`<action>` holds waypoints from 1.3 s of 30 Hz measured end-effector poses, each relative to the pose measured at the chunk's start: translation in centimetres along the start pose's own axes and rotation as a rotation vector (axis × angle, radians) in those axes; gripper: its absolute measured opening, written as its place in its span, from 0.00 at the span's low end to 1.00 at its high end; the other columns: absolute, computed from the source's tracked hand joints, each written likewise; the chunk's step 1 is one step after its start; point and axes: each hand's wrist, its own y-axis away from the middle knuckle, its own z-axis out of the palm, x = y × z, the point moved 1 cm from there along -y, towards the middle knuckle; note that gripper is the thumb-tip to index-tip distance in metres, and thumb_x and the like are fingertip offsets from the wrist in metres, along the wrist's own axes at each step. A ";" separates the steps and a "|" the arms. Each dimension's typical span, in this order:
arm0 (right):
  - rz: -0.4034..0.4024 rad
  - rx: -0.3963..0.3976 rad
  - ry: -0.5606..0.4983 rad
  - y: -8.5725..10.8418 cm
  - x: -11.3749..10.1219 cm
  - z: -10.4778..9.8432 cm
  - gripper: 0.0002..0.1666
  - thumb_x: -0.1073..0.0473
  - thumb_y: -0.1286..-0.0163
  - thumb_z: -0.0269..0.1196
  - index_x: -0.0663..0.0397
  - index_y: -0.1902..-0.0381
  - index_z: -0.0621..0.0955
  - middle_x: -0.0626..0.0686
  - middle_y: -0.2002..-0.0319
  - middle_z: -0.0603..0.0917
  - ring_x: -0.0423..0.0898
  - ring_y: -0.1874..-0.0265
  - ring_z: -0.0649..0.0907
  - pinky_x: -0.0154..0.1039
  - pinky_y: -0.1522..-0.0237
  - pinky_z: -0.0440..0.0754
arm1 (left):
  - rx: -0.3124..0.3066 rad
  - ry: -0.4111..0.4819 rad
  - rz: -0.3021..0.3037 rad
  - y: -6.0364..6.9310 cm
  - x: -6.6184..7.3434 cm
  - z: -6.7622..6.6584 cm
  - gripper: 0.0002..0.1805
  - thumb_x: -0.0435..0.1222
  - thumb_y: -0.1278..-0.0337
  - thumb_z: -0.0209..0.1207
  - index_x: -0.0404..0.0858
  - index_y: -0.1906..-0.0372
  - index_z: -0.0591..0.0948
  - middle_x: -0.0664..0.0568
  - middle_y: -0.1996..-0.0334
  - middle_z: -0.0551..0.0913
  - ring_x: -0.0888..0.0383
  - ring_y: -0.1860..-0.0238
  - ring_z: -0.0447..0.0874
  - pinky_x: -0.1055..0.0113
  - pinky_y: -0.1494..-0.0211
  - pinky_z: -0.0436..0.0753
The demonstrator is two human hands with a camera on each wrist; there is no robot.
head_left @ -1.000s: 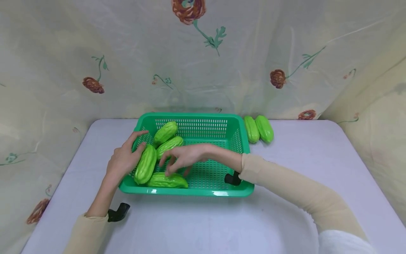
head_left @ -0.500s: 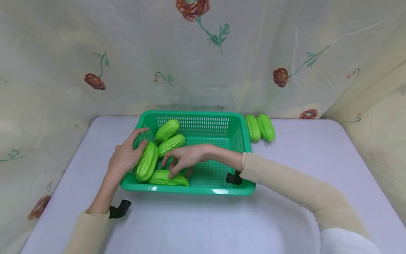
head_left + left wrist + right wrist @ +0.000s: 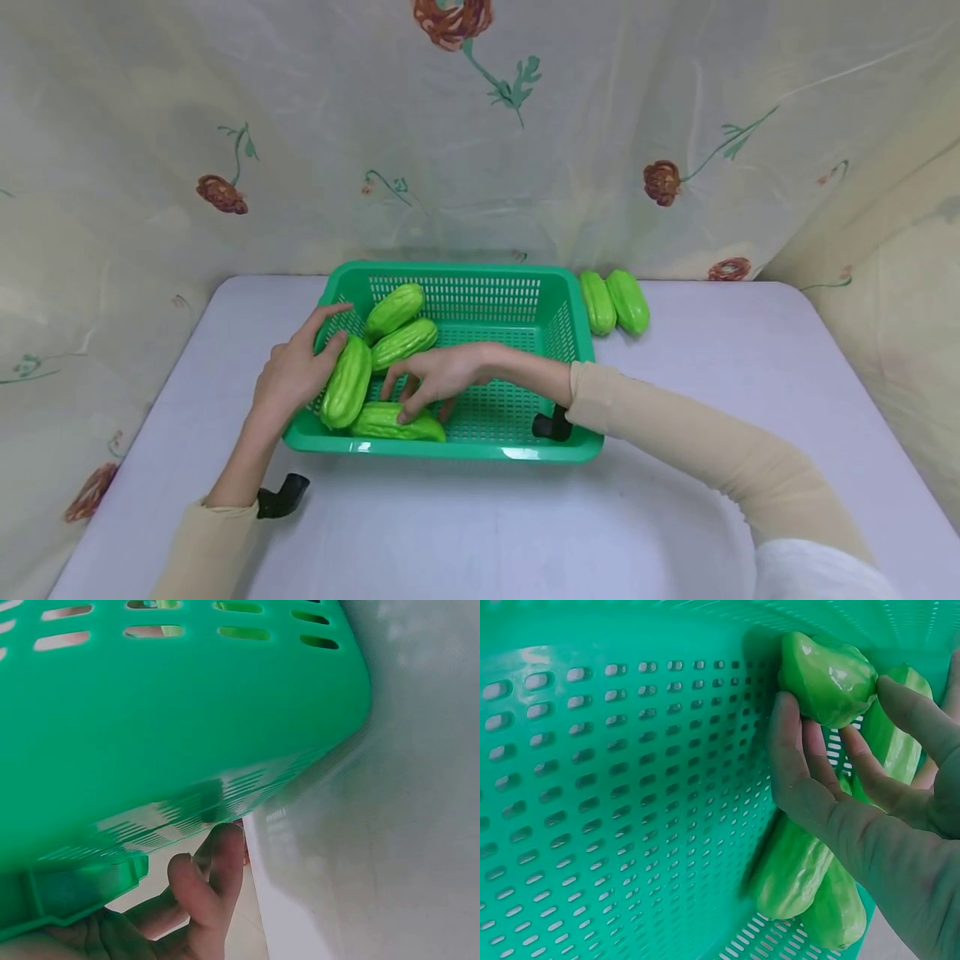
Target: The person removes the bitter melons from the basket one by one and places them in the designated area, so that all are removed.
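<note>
A green plastic basket [image 3: 450, 450] with slotted walls stands on the table. My left hand [image 3: 288, 375] holds its left rim, the thumb over the edge; in the left wrist view the other fingers [image 3: 196, 892] curl below the rim outside. Inside, my right hand [image 3: 438, 375] grips a bitter melon [image 3: 386, 421] lying along the front wall, its thumb on top; the right wrist view shows fingers around the melon's end [image 3: 829, 675]. A second bitter melon [image 3: 347, 383] leans by the left wall. Two more, a rear one [image 3: 395, 310] and a middle one [image 3: 405, 343], lie behind.
Outside the basket, two bitter melons [image 3: 597, 304] lie side by side at its back right. A pale cloth covers the table [image 3: 465, 533]. Flowered curtains [image 3: 300, 150] hang behind and at both sides.
The whole scene shifts slightly in the head view. Both hands and the melons keep nearly the same places; the right hand stays on the front melon.
</note>
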 end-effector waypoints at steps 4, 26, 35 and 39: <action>-0.005 0.006 0.004 0.1 0.0 0.0 0.30 0.54 0.20 0.67 0.48 0.26 0.73 0.55 0.35 0.84 0.42 0.41 0.85 0.47 0.51 0.91 | -0.002 0.000 -0.003 0.0 0.1 0.0 0.29 0.52 0.14 0.46 0.60 0.16 0.65 0.41 0.67 0.79 0.54 0.78 0.65 0.60 0.76 0.65; -0.075 0.026 0.168 2.9 -1.3 -0.3 0.28 0.56 0.19 0.61 0.44 0.24 0.73 0.56 0.32 0.83 0.43 0.43 0.84 0.54 0.48 0.90 | 0.008 -0.001 0.005 -0.1 -0.1 0.0 0.29 0.50 0.15 0.47 0.58 0.17 0.65 0.38 0.66 0.80 0.53 0.78 0.67 0.60 0.76 0.66; -0.122 0.033 0.305 4.6 -2.1 -0.6 0.28 0.55 0.17 0.59 0.45 0.23 0.72 0.57 0.30 0.82 0.41 0.59 0.86 0.54 0.49 0.89 | -0.001 0.015 0.006 -0.1 0.0 -0.1 0.29 0.51 0.15 0.47 0.60 0.16 0.64 0.43 0.72 0.75 0.57 0.82 0.60 0.62 0.80 0.64; -0.146 0.044 0.308 6.0 -2.4 -1.2 0.27 0.54 0.17 0.59 0.43 0.24 0.73 0.55 0.31 0.81 0.42 0.53 0.87 0.51 0.50 0.90 | -0.003 0.012 0.000 0.0 0.0 0.0 0.29 0.50 0.15 0.47 0.61 0.16 0.64 0.42 0.72 0.74 0.57 0.81 0.59 0.62 0.79 0.63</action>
